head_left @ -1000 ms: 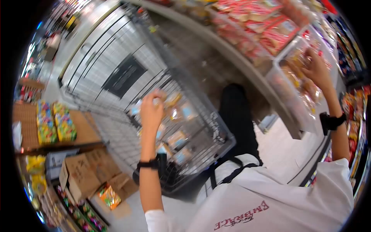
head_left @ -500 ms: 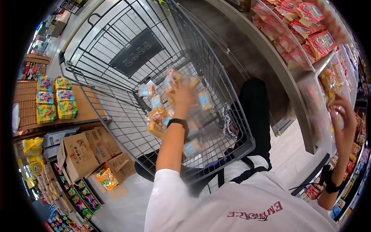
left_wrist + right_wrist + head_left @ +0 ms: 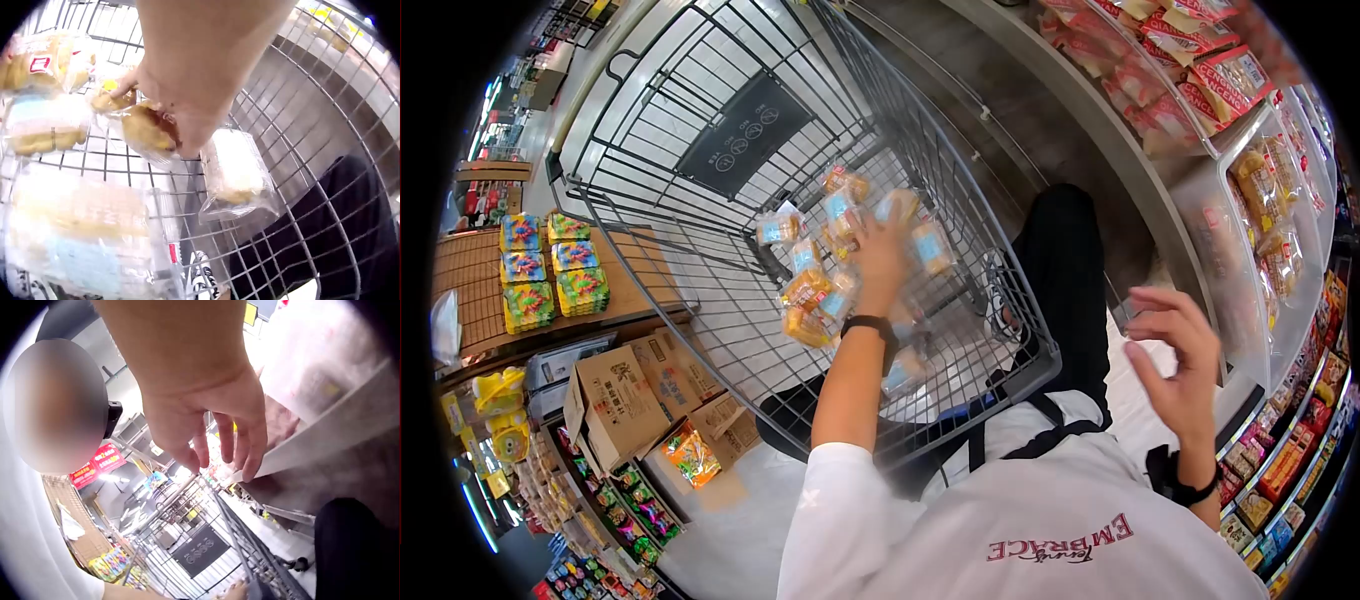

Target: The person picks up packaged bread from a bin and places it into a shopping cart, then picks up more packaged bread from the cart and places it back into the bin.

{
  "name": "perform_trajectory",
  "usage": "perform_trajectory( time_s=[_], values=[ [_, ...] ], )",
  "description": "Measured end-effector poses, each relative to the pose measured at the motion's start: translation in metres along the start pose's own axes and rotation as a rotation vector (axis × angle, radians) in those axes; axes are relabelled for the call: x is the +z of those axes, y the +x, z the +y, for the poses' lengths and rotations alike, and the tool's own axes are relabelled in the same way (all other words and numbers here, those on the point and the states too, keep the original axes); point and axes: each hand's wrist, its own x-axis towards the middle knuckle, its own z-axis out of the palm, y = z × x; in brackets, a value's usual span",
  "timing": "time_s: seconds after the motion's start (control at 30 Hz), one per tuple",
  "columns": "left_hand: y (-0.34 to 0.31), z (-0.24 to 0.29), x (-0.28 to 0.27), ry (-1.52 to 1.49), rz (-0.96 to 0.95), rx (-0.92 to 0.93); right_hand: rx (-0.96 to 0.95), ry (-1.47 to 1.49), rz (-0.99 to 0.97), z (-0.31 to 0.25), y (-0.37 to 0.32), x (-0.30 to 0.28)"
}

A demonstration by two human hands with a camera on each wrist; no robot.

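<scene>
Down inside the shopping cart (image 3: 945, 400), my left hand (image 3: 882, 265) reaches among several clear-wrapped breads. The left wrist view shows its fingers and thumb around a wrapped yellow-brown bread (image 3: 149, 128). Just beside the thumb, a pale wrapped bread (image 3: 234, 165) lies on the wire mesh. Another wrapped bread with a blue label (image 3: 931, 248) lies to the right of the hand. My right hand (image 3: 1178, 360) hangs in the air between the cart and the shelf bin, its fingers loosely bent around nothing.
A clear bin of wrapped breads (image 3: 1262, 185) stands at the right, beside red-and-white packets (image 3: 1200, 85). The curved shelf edge (image 3: 1145, 190) runs alongside the cart. To the left are cardboard boxes (image 3: 615, 400) and a wooden display (image 3: 475, 285) with colourful packs.
My right hand has withdrawn from the bread bin toward my body and holds nothing. My left hand has moved lower and rightward within the cart among the breads.
</scene>
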Motion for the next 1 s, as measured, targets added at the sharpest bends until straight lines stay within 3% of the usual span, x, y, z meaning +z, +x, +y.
perform_trajectory(
  time_s=[0.1, 0.23, 0.37, 0.43, 0.57, 0.7, 0.77, 0.8, 0.83, 0.9, 0.97, 1.0],
  values=[
    [-0.004, -0.007, 0.023, 0.056, 0.086, 0.088, 0.017, 0.173, -0.127, 0.007, 0.006, 0.028],
    [-0.008, 0.001, 0.032, 0.087, 0.18, 0.031, -0.076, 0.308, -0.259, 0.022, 0.019, 0.083],
    [0.005, -0.019, 0.031, 0.001, 0.137, 0.115, -0.265, 0.227, -0.338, 0.03, 0.017, 0.118],
    [0.008, -0.033, 0.032, 0.031, 0.251, 0.255, -0.306, 0.244, -0.387, 0.036, 0.012, 0.128],
    [-0.006, -0.034, 0.009, -0.047, 0.243, 0.28, -0.383, 0.075, -0.412, 0.043, 0.006, 0.134],
    [-0.042, -0.027, -0.036, -0.323, 0.246, 0.216, -0.371, 0.026, -0.433, 0.038, 0.004, 0.137],
    [-0.063, -0.028, -0.059, -0.83, 0.347, 0.17, -0.336, 0.119, -0.321, 0.036, 0.007, 0.138],
    [-0.075, -0.034, -0.073, -0.89, 0.386, 0.161, -0.364, 0.137, -0.325, 0.039, 0.009, 0.138],
    [-0.086, -0.036, -0.085, -1.276, 0.345, 0.134, -0.371, 0.149, -0.337, 0.037, 0.013, 0.14],
    [-0.125, -0.03, -0.119, -1.746, 0.242, 0.023, 0.133, 0.602, -0.399, 0.03, 0.019, 0.145],
    [-0.157, -0.033, -0.12, -1.746, 0.262, 0.026, 0.204, 0.709, -0.442, 0.029, 0.026, 0.15],
    [-0.173, -0.035, -0.118, -2.01, 0.09, 0.065, 0.254, 0.813, -0.432, 0.024, 0.029, 0.152]
  ],
)
